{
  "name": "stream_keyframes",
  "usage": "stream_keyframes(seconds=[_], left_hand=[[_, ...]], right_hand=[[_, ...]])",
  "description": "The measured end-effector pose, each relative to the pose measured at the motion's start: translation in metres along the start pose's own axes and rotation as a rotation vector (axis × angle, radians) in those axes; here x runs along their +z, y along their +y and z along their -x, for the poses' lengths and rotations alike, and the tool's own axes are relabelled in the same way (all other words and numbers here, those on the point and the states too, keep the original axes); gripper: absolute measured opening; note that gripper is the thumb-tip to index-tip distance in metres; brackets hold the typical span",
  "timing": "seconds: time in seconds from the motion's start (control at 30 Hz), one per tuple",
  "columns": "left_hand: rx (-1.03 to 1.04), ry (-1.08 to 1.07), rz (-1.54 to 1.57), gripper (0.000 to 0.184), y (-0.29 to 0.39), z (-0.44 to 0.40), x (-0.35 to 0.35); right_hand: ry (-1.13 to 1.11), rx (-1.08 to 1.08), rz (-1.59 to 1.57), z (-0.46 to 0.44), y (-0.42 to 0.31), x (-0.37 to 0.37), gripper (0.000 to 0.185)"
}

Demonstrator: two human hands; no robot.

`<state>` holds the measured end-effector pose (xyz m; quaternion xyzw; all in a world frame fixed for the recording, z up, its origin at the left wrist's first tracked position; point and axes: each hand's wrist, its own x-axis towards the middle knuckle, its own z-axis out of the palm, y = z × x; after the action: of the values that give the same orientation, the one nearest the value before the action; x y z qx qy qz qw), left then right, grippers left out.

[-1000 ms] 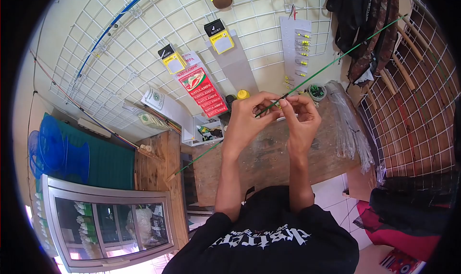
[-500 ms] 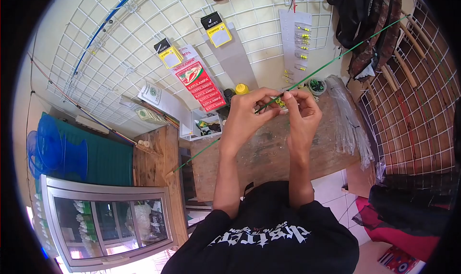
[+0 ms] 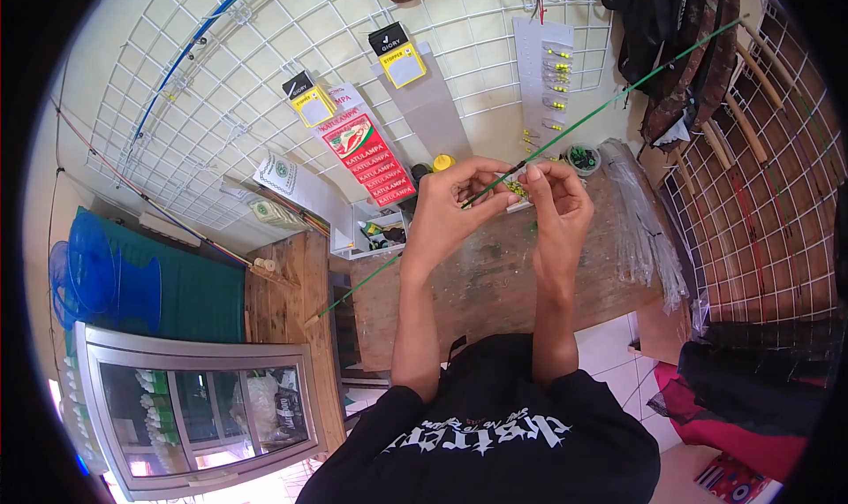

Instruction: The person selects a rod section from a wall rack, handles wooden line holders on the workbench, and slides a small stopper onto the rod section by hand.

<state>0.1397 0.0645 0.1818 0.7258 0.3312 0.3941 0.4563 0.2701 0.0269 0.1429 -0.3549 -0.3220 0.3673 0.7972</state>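
Observation:
A thin green rod (image 3: 632, 89) runs slantwise from the lower left to the upper right, with a dark section between my hands. My left hand (image 3: 449, 208) is closed round the rod, its fingers and thumb curled on it. Just to the right, my right hand (image 3: 558, 205) has thumb and fingertips pinched together beside the dark section; what is between them is too small to make out. Behind the fingers sit small yellow-green pieces (image 3: 518, 188) in a light container.
Beneath my hands lies a wooden table (image 3: 477, 301). On it are a white box (image 3: 359, 250) of small items, a yellow-capped bottle (image 3: 442, 162), a round tub (image 3: 583, 158) and clear plastic sleeves (image 3: 632, 221). A wire grid with hanging packets stands behind; a glass cabinet (image 3: 203, 416) is at left.
My right fingertips have moved slightly down off the rod and apart from my left hand's. The rod's upper end has shifted a little down and left.

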Motion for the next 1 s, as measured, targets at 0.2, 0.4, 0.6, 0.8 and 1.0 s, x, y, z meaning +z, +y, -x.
stream_keyframes(seconds=[0.2, 0.4, 0.6, 0.8, 1.0], left_hand=[[0.006, -0.001, 0.043, 0.033, 0.000, 0.000, 0.000], [-0.001, 0.019, 0.092, 0.033, 0.009, 0.000, 0.001], [0.020, 0.032, 0.059, 0.035, 0.004, -0.001, -0.001], [0.002, 0.027, 0.102, 0.037, 0.007, -0.001, -0.001], [-0.007, 0.012, 0.184, 0.039, 0.008, -0.001, -0.001]], right_hand=[[-0.034, 0.003, -0.050, 0.001, -0.004, 0.002, 0.010], [-0.081, -0.011, -0.019, -0.002, 0.002, -0.003, 0.014], [-0.094, 0.011, -0.031, -0.002, -0.001, -0.002, 0.015], [-0.091, 0.021, -0.079, -0.001, -0.003, -0.002, 0.014], [-0.129, 0.096, -0.135, -0.003, 0.003, -0.004, 0.017]])
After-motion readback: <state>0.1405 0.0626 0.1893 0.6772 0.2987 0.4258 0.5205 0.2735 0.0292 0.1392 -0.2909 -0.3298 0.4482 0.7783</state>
